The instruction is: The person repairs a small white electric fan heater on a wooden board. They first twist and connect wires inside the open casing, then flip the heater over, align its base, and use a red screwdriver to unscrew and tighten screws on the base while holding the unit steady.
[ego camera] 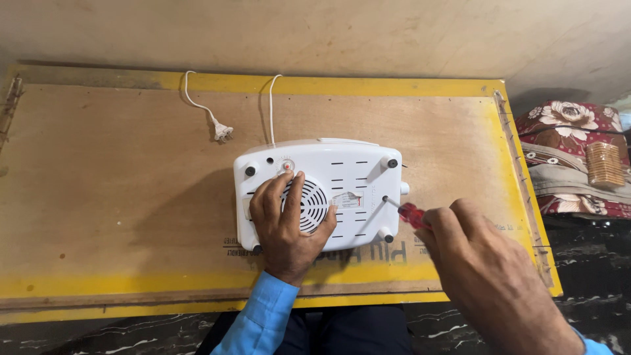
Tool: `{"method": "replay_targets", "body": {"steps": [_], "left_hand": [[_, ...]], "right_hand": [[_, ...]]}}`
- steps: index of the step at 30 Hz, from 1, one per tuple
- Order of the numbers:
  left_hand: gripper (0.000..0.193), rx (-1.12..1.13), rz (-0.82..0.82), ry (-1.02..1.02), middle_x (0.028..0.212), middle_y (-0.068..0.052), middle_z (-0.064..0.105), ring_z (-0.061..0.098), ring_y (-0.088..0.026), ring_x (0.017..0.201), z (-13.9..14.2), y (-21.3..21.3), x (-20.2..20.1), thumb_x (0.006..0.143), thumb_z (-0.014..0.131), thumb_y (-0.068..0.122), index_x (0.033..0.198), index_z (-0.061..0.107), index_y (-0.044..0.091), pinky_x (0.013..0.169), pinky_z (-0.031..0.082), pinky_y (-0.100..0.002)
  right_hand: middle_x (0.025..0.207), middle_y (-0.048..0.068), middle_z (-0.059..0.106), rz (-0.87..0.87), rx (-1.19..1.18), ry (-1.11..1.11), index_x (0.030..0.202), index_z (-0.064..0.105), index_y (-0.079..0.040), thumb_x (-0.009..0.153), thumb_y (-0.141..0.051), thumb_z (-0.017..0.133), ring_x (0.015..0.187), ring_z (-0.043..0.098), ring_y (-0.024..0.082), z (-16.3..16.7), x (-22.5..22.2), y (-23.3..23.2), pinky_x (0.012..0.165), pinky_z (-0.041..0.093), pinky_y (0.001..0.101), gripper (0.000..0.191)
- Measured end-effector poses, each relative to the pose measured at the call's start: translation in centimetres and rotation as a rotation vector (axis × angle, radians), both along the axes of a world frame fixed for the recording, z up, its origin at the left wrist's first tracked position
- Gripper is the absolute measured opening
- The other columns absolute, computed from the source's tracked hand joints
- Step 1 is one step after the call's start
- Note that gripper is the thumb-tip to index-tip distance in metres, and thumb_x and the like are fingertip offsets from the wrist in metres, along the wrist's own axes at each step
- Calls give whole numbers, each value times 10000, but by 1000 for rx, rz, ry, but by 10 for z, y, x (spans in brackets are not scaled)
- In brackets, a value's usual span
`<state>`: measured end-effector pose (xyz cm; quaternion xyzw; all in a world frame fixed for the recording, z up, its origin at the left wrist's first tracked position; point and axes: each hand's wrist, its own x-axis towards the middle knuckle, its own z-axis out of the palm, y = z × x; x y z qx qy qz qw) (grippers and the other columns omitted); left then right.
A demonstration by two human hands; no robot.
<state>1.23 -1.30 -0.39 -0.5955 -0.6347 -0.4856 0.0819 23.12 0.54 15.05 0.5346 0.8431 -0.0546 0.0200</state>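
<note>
A white appliance (355, 177) lies upside down on the plywood board (118, 197), with its round vent grille, black feet and a small label facing up. My left hand (286, 220) rests flat on the grille and holds the body down. My right hand (470, 256) grips a screwdriver with a red handle (413, 214). Its metal tip sits in a screw hole near the appliance's right edge. A white cord (271, 105) runs from the back of the appliance, and its plug (223, 132) lies loose on the board.
The board has a yellow border (328, 84) and fills most of the view. A wall stands behind it. At the right lie folded floral cloth (565, 128) and a stack of tan woven pieces (605, 164). Dark marbled floor shows below.
</note>
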Motion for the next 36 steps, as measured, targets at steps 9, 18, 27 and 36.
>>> {"method": "replay_targets", "body": {"steps": [9, 18, 27, 36], "left_hand": [[676, -3, 14, 0, 1348, -133, 551, 502, -349, 1278, 1, -1, 1, 769, 887, 255, 1341, 613, 18, 1108, 428, -498], [680, -5, -2, -9, 1344, -143, 549, 502, -357, 1276, 2, 0, 1, 746, 888, 252, 1319, 616, 10, 1102, 419, -508], [671, 4, 1, -12, 1351, -143, 553, 504, -353, 1282, 0, 0, 1, 757, 882, 251, 1323, 615, 10, 1105, 425, -508], [669, 7, 4, -5, 1343, -145, 550, 502, -357, 1276, 0, 0, 1, 764, 882, 253, 1326, 610, 13, 1098, 430, -507]], "right_hand": [[1056, 173, 586, 122, 64, 153, 1107, 481, 16, 912, -200, 636, 764, 680, 315, 0, 6, -1, 623, 563, 441, 330], [918, 73, 619, 18, 132, -133, 1072, 571, -123, 961, -372, 615, 798, 694, 287, -11, 9, -2, 666, 569, 421, 276], [957, 173, 601, 163, 50, 55, 1155, 471, -30, 916, -172, 569, 816, 686, 352, -12, 23, -12, 733, 543, 460, 294], [729, 84, 675, -13, 53, -165, 1040, 475, -94, 986, -372, 573, 692, 724, 290, -12, 19, 0, 670, 544, 452, 300]]}}
